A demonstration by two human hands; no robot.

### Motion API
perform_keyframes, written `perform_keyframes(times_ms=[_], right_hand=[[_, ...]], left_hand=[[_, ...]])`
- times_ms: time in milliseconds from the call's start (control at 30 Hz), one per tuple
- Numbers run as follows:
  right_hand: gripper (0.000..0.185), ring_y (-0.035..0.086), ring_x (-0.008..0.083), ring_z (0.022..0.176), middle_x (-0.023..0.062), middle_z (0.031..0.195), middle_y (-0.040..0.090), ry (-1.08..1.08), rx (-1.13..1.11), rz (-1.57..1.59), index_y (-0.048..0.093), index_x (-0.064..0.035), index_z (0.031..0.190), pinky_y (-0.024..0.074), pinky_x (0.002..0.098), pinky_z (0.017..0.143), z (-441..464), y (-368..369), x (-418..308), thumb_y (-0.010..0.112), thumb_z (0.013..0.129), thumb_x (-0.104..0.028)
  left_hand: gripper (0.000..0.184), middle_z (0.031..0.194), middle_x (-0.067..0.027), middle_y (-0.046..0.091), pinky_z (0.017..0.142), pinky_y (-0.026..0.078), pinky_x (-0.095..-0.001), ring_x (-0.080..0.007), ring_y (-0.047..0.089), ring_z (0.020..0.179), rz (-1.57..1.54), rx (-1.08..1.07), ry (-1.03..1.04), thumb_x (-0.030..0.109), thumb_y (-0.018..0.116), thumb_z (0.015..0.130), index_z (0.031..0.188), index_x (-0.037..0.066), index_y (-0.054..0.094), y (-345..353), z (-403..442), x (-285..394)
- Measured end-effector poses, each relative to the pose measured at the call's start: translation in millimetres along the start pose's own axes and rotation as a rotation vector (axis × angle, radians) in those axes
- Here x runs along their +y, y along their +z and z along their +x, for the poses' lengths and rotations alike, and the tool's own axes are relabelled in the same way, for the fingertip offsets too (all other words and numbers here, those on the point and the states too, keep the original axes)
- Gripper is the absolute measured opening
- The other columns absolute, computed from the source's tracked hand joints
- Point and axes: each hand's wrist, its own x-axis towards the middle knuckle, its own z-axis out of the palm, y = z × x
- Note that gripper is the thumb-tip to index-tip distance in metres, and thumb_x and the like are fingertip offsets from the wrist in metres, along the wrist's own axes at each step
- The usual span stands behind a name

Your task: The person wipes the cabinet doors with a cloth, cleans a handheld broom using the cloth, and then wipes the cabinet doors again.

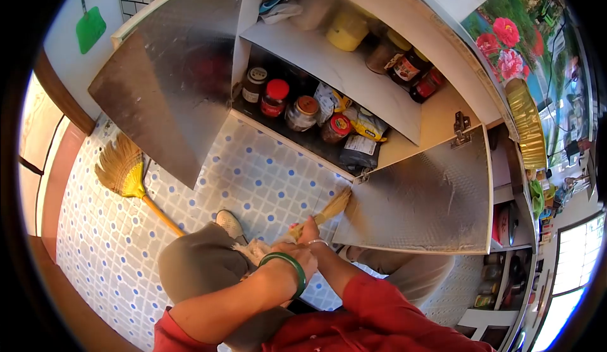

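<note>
My right hand, with a silver bracelet at its wrist, is closed around a small straw hand brush. The brush's bristles point up and right, close to the lower edge of the right cabinet door. My left hand, with a green bangle on the wrist, is closed just below the right one. A pale, ragged cloth hangs out at its left side; its fingers are partly hidden. Both hands are low, over the tiled floor between my knees.
The open cabinet holds several jars and packets on two levels. Its left door and right door are swung wide. A long broom lies on the patterned floor at left. A green dustpan-like item hangs on the wall.
</note>
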Motion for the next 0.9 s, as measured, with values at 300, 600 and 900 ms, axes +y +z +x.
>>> perform_keyframes(times_ms=[300,600,900], right_hand=[[0.043,0.058,0.0275,0.051,0.0131,0.061,0.056,-0.287,0.015,-0.471,0.056,0.0002,0.082,0.0498,0.0403,0.05,15,25,-24,0.06,0.089,-0.042],[0.042,0.057,0.0217,0.048,0.0079,0.059,0.057,-0.677,-0.253,-1.153,0.055,-0.0029,0.082,0.0471,0.0359,0.044,-54,-102,-19,0.058,0.092,-0.044],[0.04,0.054,0.0196,0.049,0.0065,0.061,0.052,-0.18,-0.111,-0.555,0.052,-0.0046,0.081,0.0478,0.0351,0.045,-28,-46,-45,0.058,0.092,-0.043]], left_hand=[[0.033,0.106,-0.0142,0.065,0.081,0.051,-0.0433,-0.0312,0.064,0.099,-0.135,0.17,-0.077,0.016,0.065,0.076,0.109,0.011,0.061,-6,-17,-19],[0.034,0.109,-0.0166,0.063,0.082,0.051,-0.0442,-0.035,0.064,0.099,-0.138,0.239,-0.012,0.013,0.064,0.075,0.108,0.006,0.06,-7,-10,-12],[0.034,0.109,-0.0175,0.063,0.085,0.051,-0.0424,-0.0339,0.063,0.102,-0.005,0.081,0.001,0.013,0.065,0.073,0.106,0.004,0.061,-17,0,-6]])
